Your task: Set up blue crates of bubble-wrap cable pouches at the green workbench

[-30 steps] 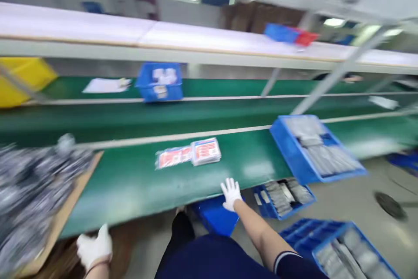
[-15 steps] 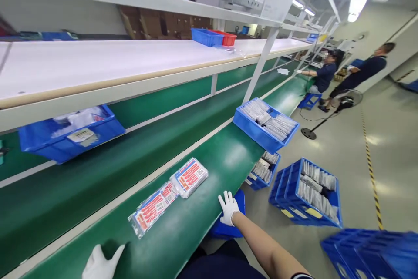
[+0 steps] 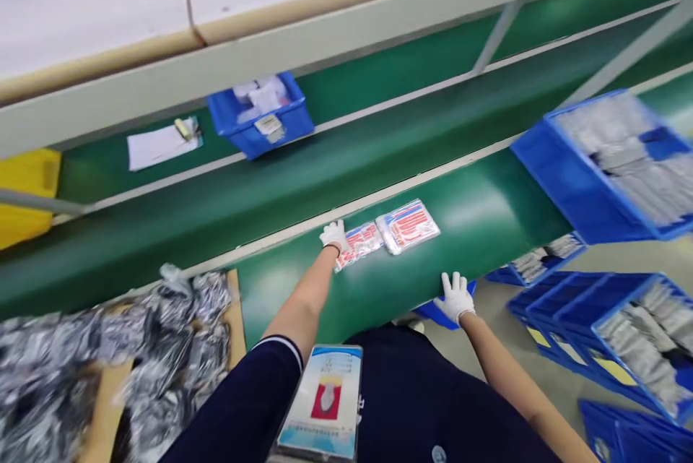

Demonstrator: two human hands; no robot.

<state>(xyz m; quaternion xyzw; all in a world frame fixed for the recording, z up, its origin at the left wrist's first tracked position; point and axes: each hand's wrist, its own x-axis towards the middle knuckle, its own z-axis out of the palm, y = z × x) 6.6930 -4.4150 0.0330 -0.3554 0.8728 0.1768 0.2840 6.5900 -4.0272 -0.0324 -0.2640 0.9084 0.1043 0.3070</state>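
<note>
Foil bags [image 3: 108, 355] lie heaped and crumpled on a brown board at your far left, blurred, with no print that can be made out. Behind them, across the belt, sit a yellow bin [image 3: 24, 192], a white sheet of paper [image 3: 159, 145] and a small blue bin [image 3: 260, 116] whose label is too small to read.

Your left hand [image 3: 334, 233], gloved in white, reaches forward over the green bench [image 3: 303, 282] and lies on the near-left end of the first clear packet [image 3: 362, 243]. Whether its fingers pinch the film or only press on it cannot be told. That packet's long axis runs from lower left to upper right, away from this hand, and a second clear packet [image 3: 408, 224] lies just beside it on the right, edges touching or slightly overlapping. Both carry red and white printed blocks, but the writing is too blurred to read.

Your left hand is plainly the nearer one. Your right hand [image 3: 455, 297], also gloved, rests spread and empty on the bench's near edge, well short of the packets.

A badge [image 3: 323, 401] on your chest shows a red shape on white; its text is unreadable. Blue crates of silver packs [image 3: 611, 159] stand at the right.
</note>
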